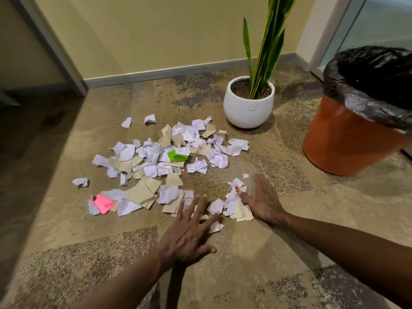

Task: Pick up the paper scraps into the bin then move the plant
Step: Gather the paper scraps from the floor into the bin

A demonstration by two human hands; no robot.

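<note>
Torn white, tan, pink and green paper scraps lie scattered across a mottled brown carpet. The left hand reaches in with fingers spread flat over the nearest scraps. The right hand, also flat and wide, rests against a small pile. Beyond stand a snake plant in a round white pot and, to its right, an orange bin lined with a black bag.

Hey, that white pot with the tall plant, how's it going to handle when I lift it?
The white pot is probably heavy, since it looks filled with soil. Its rounded, glossy sides may slip in bare hands. The tall leaves rise well above the rim, so it may feel top-heavy if tilted.
</note>
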